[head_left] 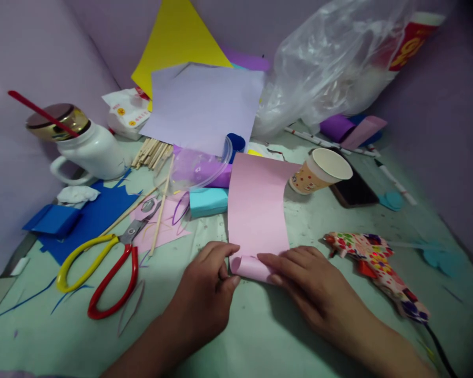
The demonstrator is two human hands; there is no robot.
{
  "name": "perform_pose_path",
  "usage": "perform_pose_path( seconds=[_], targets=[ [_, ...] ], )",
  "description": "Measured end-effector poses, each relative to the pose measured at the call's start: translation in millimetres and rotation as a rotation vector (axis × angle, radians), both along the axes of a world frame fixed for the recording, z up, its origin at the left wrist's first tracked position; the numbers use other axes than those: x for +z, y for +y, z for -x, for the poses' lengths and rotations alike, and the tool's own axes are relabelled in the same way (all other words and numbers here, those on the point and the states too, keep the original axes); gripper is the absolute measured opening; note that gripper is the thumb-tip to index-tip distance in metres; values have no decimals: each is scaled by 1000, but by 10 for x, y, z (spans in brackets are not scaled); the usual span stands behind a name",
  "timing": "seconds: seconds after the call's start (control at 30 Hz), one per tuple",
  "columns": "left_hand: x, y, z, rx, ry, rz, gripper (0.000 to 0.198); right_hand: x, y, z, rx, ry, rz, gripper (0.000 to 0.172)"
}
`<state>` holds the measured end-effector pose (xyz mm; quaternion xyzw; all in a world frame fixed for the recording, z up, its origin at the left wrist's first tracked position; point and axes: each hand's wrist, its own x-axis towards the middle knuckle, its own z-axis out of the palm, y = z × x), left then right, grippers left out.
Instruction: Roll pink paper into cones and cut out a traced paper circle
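A sheet of pink paper (258,205) stretches away from me on the table, its near edge curled into a small roll. My left hand (208,278) pinches the left end of that roll between thumb and fingers. At the right end, my right hand (307,278) has its fingers closed over the roll, thumb beneath. A paper cup (319,170) stands by the sheet's far right corner. Left of the sheet lies a turquoise folded paper piece (208,202). Scissors (132,233) with one yellow and one red handle rest left of my left hand, over pink scraps.
A floral-patterned glue gun (378,268) with a black cord lies at the right, below a dark phone (355,184). A white mug (96,152) stands at the left near blue paper (98,215). Behind are wooden sticks (152,152), lilac paper (208,102) and a plastic bag (319,63).
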<state>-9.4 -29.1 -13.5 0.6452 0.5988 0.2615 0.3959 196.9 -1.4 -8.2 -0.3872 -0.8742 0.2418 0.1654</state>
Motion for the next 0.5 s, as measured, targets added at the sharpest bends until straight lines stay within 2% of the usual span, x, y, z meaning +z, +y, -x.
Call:
perform_pose_path(
  seconds=[0.17, 0.33, 0.5],
  targets=[
    [-1, -6, 22, -34, -40, -12, 37, -27, -9, 14, -14, -138, -74, 39],
    [-19, -30, 13, -27, -63, -13, 38, -149, -7, -7, 0, -209, -216, 45],
    [-27, -58, -9, -5, -54, -45, 52, -197, -41, -38, -45, -281, -326, 38]
  ],
)
